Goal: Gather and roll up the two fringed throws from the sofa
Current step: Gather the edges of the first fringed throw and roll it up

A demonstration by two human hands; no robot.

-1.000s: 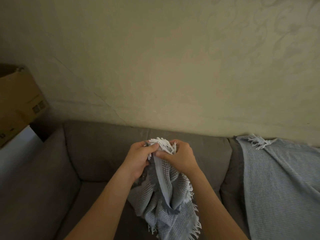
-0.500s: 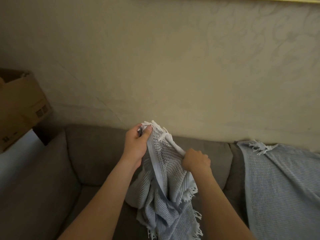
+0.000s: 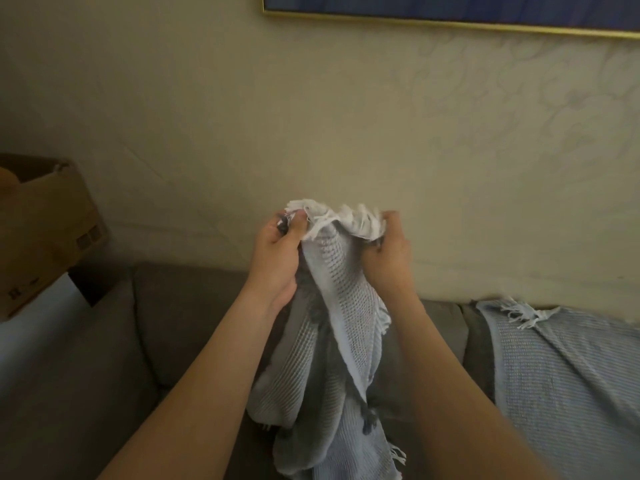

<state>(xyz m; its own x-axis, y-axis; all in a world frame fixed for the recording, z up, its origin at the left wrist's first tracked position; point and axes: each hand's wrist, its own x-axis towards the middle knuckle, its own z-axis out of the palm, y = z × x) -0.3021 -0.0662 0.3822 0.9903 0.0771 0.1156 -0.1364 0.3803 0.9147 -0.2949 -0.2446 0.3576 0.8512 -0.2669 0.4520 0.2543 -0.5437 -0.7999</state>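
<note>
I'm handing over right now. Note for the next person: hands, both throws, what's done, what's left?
Left hand grips the fringed top edge of the held throw.
Right hand grips the same edge, close beside it.
The throw hangs bunched in front of the sofa.
Second throw lies draped over the sofa at right, no hand on it.
Done: held throw lifted. Left: roll it, then gather and roll the second.
</note>
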